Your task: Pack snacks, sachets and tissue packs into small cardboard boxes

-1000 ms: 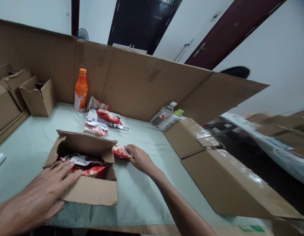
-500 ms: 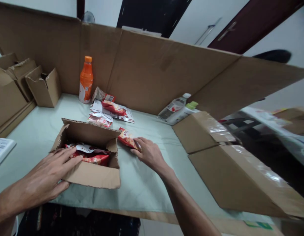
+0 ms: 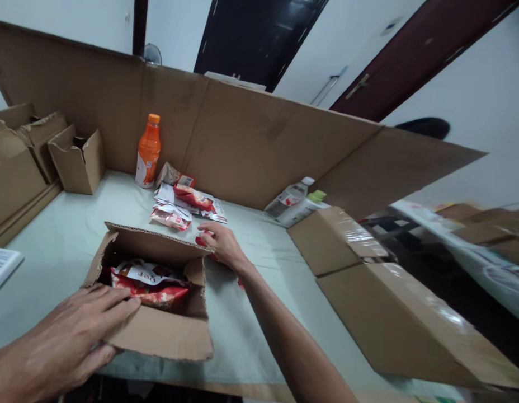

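Note:
An open cardboard box (image 3: 171, 336) stands near the front of the table, with red and white snack packets (image 3: 154, 288) inside. My left hand (image 3: 87, 319) grips its front left corner, fingers stretched over the flap and thumb on the outer side. Beyond the box's right side, my right hand (image 3: 221, 242) reaches low over a red snack packet (image 3: 202, 241), most of which is hidden under the hand and wrist. The fingers are slightly bent and apart, pointing at a pile of snack packets (image 3: 171, 215) lying farther back.
An orange drink bottle (image 3: 147, 154) stands behind the pile. Small cardboard boxes (image 3: 79, 162) are at the left, with a white object (image 3: 3, 268) nearer. A clear bottle (image 3: 288, 197) and a green-capped bottle (image 3: 303, 210) lean by large boxes (image 3: 394, 313). A cardboard wall (image 3: 243, 140) bounds the back.
My right hand has moved left and away from me, from the packet's near right end to its far left end. The left hand stays on the box. The view has shifted slightly.

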Available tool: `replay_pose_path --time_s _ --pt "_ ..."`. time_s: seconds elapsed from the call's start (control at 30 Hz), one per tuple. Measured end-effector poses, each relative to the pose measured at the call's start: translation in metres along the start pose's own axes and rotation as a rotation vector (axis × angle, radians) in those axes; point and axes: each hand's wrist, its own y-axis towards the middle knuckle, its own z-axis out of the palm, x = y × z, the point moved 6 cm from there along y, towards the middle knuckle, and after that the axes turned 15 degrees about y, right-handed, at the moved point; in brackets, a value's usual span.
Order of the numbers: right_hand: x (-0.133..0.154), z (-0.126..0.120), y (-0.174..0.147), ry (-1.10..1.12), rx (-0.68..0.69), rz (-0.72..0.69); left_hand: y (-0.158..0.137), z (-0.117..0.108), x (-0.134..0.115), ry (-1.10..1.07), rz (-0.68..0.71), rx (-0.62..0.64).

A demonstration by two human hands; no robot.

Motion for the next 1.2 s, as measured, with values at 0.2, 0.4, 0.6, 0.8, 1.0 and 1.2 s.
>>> replay_pose_path --time_s 0.2,0.4,0.6,0.8,1.0,1.2 --pt "0.001 0.057 0.05 -0.123 0.134 0.03 -0.022 0.005 0.008 0.039 -0.051 0.005" --pt "0.013 0.079 0.055 -0.262 0.17 0.059 -0.024 0.019 0.009 0.126 -0.029 0.02" --pt "0.023 0.057 0.034 -0.273 0.201 0.09 -0.027 0.021 0.011 0.146 -0.03 -0.006" --pt "0.036 0.026 -0.027 -0.146 0.197 0.054 -0.014 0.006 0.006 0.099 -0.019 -0.064" --pt "0.034 0.031 -0.072 0.027 0.196 0.009 -0.004 -0.008 -0.001 0.007 -0.026 -0.018" --pt "0.018 0.049 -0.082 0.258 0.03 0.082 -0.005 -0.004 -0.001 0.009 -0.048 0.048"
